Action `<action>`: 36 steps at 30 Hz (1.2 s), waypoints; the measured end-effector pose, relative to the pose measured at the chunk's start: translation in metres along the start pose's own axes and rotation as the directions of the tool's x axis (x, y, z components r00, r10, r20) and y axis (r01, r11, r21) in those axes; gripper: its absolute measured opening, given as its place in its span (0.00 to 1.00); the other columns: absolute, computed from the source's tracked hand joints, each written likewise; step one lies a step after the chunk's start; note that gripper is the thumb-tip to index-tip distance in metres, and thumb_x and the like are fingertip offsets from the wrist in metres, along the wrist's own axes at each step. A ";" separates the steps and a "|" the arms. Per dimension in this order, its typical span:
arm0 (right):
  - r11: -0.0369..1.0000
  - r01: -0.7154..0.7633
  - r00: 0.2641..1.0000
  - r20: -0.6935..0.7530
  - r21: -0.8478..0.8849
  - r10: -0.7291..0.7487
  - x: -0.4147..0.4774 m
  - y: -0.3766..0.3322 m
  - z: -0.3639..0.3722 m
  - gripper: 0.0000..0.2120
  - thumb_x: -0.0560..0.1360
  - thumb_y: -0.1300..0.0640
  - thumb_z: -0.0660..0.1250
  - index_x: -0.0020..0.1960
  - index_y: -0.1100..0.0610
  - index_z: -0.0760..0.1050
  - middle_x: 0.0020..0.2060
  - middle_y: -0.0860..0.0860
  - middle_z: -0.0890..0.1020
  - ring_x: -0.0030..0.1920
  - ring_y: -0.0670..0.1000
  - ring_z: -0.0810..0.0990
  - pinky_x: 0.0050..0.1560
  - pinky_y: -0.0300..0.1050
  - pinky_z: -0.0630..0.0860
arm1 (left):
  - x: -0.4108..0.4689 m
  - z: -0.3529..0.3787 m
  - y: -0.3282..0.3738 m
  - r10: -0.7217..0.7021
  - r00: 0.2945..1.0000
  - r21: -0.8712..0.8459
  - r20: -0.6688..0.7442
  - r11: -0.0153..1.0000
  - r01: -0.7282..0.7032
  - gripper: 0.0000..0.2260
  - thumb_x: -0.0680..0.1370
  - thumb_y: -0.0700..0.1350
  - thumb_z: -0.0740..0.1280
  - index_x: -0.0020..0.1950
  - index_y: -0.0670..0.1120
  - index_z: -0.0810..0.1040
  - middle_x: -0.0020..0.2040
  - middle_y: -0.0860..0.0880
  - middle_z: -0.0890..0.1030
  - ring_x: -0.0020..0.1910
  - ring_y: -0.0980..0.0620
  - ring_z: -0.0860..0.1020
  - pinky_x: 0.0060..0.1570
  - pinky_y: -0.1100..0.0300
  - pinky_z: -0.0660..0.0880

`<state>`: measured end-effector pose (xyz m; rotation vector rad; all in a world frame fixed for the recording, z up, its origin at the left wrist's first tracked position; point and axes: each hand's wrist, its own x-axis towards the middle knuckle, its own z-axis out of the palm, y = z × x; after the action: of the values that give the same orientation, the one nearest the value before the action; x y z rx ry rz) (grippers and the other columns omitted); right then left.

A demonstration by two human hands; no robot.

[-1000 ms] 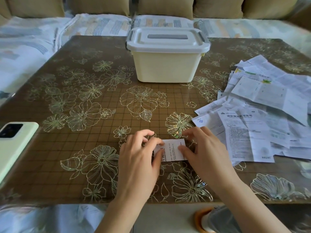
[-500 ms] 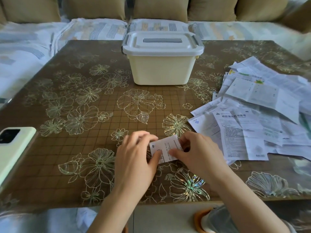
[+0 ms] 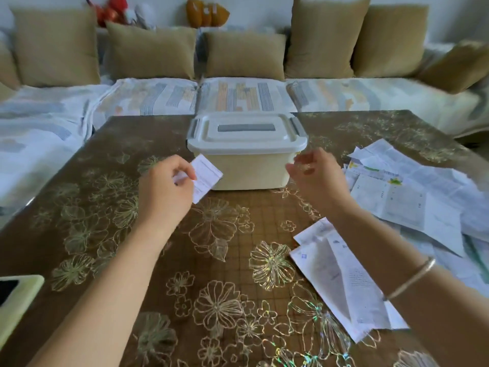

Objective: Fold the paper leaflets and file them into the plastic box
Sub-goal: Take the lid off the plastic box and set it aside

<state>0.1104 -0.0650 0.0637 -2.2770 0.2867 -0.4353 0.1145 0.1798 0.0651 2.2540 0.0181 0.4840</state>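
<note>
White folded leaflet [image 3: 207,175] pinched by left hand [image 3: 166,188] beside box [image 3: 248,168]; right hand [image 3: 317,176] apparently relaxed.

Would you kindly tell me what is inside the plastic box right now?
Its contents cannot be seen: the white lid sits shut on the plastic box, whose walls are opaque. The folded leaflet is outside it, pinched in the left hand.
</note>
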 end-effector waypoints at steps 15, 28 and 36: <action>0.879 -0.345 0.939 0.114 0.329 0.326 0.091 0.001 0.000 0.12 0.75 0.50 0.64 0.51 0.58 0.79 0.43 0.55 0.83 0.43 0.55 0.84 0.46 0.55 0.82 | 0.104 0.027 0.014 -0.385 0.923 0.055 -0.011 0.921 0.385 0.26 0.78 0.65 0.60 0.47 0.44 0.84 0.28 0.50 0.79 0.31 0.55 0.76 0.33 0.59 0.72; 0.909 -0.356 0.925 -0.058 0.218 0.376 0.039 0.021 -0.005 0.23 0.71 0.43 0.60 0.61 0.55 0.71 0.46 0.50 0.79 0.46 0.53 0.80 0.48 0.57 0.80 | 0.075 0.017 0.008 -0.202 0.979 0.499 -0.003 0.848 0.176 0.27 0.76 0.67 0.62 0.30 0.46 0.80 0.25 0.50 0.78 0.27 0.50 0.77 0.35 0.57 0.77; 0.804 -0.465 0.884 0.141 0.371 0.446 0.052 0.020 -0.015 0.18 0.80 0.56 0.51 0.68 0.56 0.67 0.46 0.54 0.75 0.43 0.55 0.80 0.39 0.57 0.82 | 0.068 0.018 -0.018 -0.376 0.925 0.350 0.059 0.875 0.333 0.21 0.82 0.56 0.58 0.39 0.46 0.81 0.30 0.49 0.82 0.29 0.51 0.77 0.29 0.61 0.69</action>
<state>0.1502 -0.1061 0.0697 -1.7395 0.6469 -0.1632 0.1865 0.1899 0.0641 2.5321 0.4779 0.1448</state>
